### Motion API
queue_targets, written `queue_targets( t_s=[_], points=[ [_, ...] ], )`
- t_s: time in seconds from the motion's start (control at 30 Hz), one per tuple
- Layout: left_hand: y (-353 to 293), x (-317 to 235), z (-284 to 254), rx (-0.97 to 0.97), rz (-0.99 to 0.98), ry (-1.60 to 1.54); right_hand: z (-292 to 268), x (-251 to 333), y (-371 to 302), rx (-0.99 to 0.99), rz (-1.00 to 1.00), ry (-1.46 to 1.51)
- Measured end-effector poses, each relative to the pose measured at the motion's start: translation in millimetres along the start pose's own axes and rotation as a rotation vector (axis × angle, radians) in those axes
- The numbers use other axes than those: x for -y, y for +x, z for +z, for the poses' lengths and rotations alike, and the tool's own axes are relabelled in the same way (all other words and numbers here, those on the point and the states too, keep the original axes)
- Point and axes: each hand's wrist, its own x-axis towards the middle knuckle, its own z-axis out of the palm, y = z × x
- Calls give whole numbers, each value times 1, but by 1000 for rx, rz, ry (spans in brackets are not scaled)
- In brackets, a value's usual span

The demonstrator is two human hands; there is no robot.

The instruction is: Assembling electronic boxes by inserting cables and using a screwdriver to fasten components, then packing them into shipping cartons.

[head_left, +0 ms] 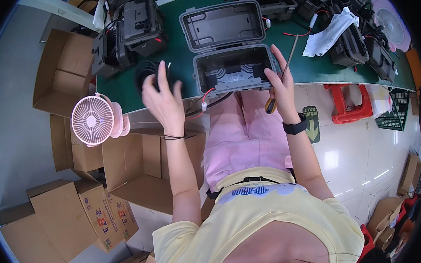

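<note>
A grey plastic box stands at the table's near edge with its hinged lid tipped back. My right hand is at the box's right wall, its thumb against the rim. It holds a screwdriver with a yellow and black handle down and the shaft pointing up and away. To the left of the box, my left hand has its fingers apart beside a blurred coil of black cable. A red and black lead with a white connector hangs at the box's front left corner.
More grey boxes stand at the table's left and at the back right, where a white packet lies. A pink fan is at the left edge. Open cartons sit below left; a red stool is under the table.
</note>
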Motion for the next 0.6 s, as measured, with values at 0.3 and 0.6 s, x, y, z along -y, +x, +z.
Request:
queue_targets(
  t_s=[0.3, 0.6],
  points=[
    [-54, 10, 16, -52, 863, -12, 0, -1, 1, 0, 2, 22],
    [-46, -13, 2, 43, 640, -389, 1, 4, -1, 5, 37, 29]
  ],
)
